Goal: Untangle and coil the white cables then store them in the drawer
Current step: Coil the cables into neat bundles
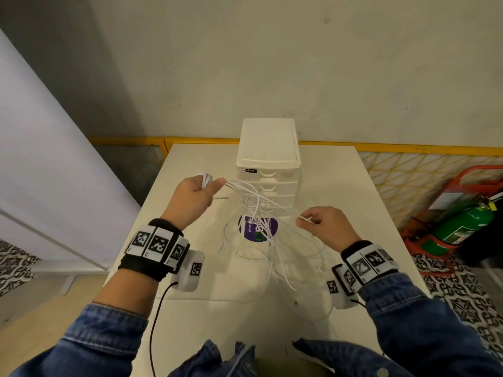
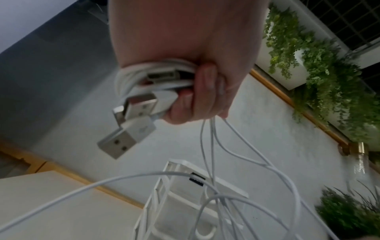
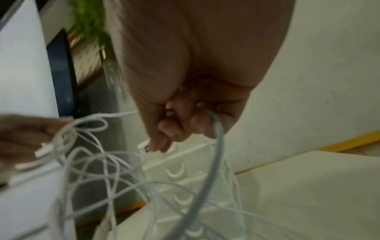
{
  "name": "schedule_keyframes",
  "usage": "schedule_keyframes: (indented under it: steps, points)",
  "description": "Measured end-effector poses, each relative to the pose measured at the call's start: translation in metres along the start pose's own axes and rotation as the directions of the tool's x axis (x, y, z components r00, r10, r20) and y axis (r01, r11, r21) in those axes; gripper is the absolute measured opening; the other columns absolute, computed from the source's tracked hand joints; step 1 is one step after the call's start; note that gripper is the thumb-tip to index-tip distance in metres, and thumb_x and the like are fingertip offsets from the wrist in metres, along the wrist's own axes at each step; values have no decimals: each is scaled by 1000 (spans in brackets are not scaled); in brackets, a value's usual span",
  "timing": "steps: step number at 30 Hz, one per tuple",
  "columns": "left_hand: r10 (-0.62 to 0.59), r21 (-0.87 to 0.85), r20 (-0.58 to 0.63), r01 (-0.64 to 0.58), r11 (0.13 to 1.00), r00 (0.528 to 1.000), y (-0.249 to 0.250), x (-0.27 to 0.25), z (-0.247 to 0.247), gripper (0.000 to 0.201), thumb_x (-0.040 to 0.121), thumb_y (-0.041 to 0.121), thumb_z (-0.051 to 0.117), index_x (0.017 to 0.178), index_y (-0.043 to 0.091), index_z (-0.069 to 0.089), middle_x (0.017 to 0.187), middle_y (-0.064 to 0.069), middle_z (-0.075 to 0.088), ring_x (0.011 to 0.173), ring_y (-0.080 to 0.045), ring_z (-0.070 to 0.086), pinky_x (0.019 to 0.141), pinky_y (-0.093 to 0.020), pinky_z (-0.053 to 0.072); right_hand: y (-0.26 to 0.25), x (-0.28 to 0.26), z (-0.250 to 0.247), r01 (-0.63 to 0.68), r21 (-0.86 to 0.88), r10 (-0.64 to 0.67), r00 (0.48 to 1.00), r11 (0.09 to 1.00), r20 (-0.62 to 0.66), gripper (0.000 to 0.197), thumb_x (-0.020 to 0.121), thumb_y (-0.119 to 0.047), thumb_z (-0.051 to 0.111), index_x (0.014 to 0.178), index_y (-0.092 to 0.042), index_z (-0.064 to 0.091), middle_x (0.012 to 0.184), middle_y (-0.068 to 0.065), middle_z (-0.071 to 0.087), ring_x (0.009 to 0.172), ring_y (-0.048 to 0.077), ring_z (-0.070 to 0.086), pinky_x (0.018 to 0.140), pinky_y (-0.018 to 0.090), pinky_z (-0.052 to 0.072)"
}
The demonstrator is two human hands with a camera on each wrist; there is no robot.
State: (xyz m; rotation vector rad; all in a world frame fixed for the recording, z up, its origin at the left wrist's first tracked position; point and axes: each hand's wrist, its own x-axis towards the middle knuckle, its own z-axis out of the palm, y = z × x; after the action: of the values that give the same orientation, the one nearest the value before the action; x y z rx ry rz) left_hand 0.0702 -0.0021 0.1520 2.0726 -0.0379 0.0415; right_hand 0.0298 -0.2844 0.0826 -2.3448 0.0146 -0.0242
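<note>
1. The left hand (image 1: 196, 194) was raised just in front of the drawer unit (image 1: 268, 156), on its left side. Its fingers (image 2: 202, 91) were curled tight round a bundle of coiled white cable with several USB plugs (image 2: 131, 113) sticking out.
2. The right hand (image 1: 328, 223) sat lower and nearer the person, off the unit's front right corner. It pinched a single strand between thumb and fingertips (image 3: 170, 128).
3. The white cables (image 1: 261, 219) ran as a slack tangle between the two hands, crossing in front of the unit's lower drawers and drooping onto the table. The tangle's long axis lay left to right, high at the left hand and low at the right.
4. The knot of crossings hung about midway, over a purple sticker (image 1: 257, 228) on the table in front of the unit. Judging by that, the right hand was better placed to draw a strand free.
5. Every drawer of the unit looked closed.
6. The white table (image 1: 340, 180) carried the unit at its far edge, against a pale wall. A green fire extinguisher (image 1: 462, 223) stood on the floor, well to the unit's right.
</note>
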Motion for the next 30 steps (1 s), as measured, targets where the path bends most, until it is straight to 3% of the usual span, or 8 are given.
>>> schedule_keyframes:
  steps: [3,7,9,12,16,24,27,30]
  points:
    - [10,26,-4,-9,1000,1000,4,-3,-1,42,91,36,55,59,11,45,51,-4,45,44,-14,39,49,-25,34,13,0,0,-63,-6,63,998,998,12,21,79,-32,70,95,-18,69,82,2,67,79,19,61,73,30,44]
    - [18,190,131,-43,981,991,9,-5,8,43,91,39,53,67,4,50,59,-13,44,47,-16,37,49,-26,31,-6,-1,0,21,117,-23,999,993,23,57,79,-30,70,130,-18,47,113,2,56,105,14,53,91,27,39]
    - [23,177,198,-59,982,980,15,-9,15,43,91,38,54,64,6,46,57,-10,42,43,-12,35,45,-20,30,-26,-2,0,152,205,-137,987,967,-88,61,84,-30,64,138,-18,38,126,1,52,116,11,48,100,29,38]
    - [41,29,274,-51,998,961,31,-15,24,46,90,36,57,53,15,40,46,-1,39,37,-11,31,41,-23,29,-54,-1,15,190,187,-203,978,964,54,75,83,-43,61,144,-21,24,136,-8,42,126,7,40,103,26,32]
    - [98,-279,313,-7,960,945,58,-18,17,37,91,26,57,59,14,42,40,4,34,35,-10,24,36,-18,22,-44,8,32,159,18,-160,984,987,76,28,93,-26,51,116,-14,60,119,9,62,108,25,58,85,28,43]
    - [103,-631,51,-48,774,993,69,1,-35,34,94,23,50,61,16,42,39,8,27,33,-7,18,35,-15,14,13,22,-27,-83,-235,-11,929,969,-371,25,78,-38,69,94,-19,68,94,6,63,84,26,62,79,40,47]
    - [116,-532,43,-76,843,992,68,5,-42,34,94,24,51,61,16,44,38,8,30,33,-7,19,35,-15,17,26,20,-33,-107,-225,36,953,968,-300,36,72,-48,70,95,-20,68,88,3,60,82,24,60,83,45,47]
    - [97,-347,138,-44,937,986,69,-1,-26,35,92,25,54,60,16,44,37,9,32,33,-8,22,35,-16,19,16,17,-23,-43,-101,21,979,994,-202,52,75,-36,73,121,-17,57,102,5,55,96,23,57,89,34,44]
